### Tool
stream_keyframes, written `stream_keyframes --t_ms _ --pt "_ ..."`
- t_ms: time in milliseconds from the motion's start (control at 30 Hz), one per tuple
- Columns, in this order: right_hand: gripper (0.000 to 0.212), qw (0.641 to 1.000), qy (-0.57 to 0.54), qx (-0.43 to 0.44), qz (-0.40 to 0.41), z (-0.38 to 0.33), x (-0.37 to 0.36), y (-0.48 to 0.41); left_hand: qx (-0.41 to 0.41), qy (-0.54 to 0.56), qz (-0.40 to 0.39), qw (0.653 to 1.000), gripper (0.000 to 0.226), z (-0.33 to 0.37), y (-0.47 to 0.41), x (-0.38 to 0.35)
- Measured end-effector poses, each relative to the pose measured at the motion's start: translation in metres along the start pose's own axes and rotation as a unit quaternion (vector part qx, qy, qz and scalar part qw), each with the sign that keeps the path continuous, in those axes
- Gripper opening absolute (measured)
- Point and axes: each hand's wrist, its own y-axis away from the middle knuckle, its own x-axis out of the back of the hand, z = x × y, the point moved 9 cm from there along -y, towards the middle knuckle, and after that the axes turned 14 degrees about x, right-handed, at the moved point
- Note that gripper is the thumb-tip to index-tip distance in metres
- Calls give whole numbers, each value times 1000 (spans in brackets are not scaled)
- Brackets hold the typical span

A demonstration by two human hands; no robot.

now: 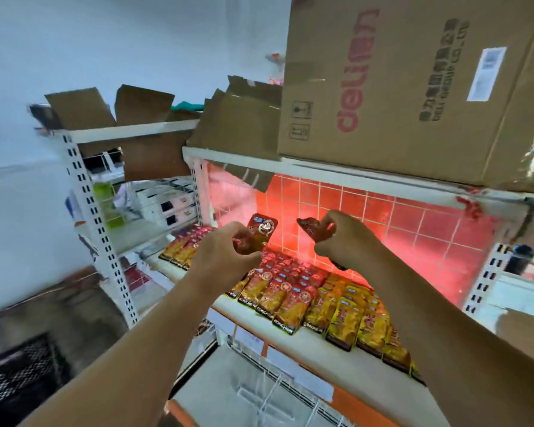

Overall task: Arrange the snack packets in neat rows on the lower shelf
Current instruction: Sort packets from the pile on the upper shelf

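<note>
**A packet in each hand over the lower shelf**

On my far left, open cartons (80, 109) sit on top of a white rack (87, 192); I see no writing on them. A short row of packets (184, 246) lies at the left end of the shelf (321, 349).

My left hand (225, 257) is curled around a red packet (261, 231), held upright above the shelf. It has a round emblem and a small blue logo, both too blurred to read. Just beside it, my right hand (342, 238) pinches a second packet (310, 231) by its edge, tilted, with no legible print. The two packets are near each other but apart.

Below the hands, red rows (278, 291) lie flat on the shelf, overlapping front to back. Yellow rows (358, 318) touch them on the right. Dark lettering runs along their front edges, and I cannot make it out.

Behind is a red tiled wall (383, 217). On the upper shelf a big box (413, 87) carries the red "deli" logo turned sideways, black characters ending in "GROUP CO., LTD", handling symbols and a white label (486, 73) too small to read.
</note>
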Motion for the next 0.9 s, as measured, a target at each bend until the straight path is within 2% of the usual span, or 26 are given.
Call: stream_keyframes --t_ms 167,333,567,733,900 --pt "30 998 -51 10 -17 29 -49 -25 29 5 41 999 26 -39 -19 -8" --pt "29 998 -54 22 -11 54 -90 -45 62 14 50 997 26 -76 -40 -32" --pt "38 999 -27 26 -25 75 -145 -63 119 24 27 992 28 -140 -58 -65" --pt "35 999 -4 17 -27 71 -188 -82 121 6 18 992 36 -182 -87 -68" --pt "40 999 45 2 -8 60 -236 -111 129 44 -11 991 36 -240 -133 -73"
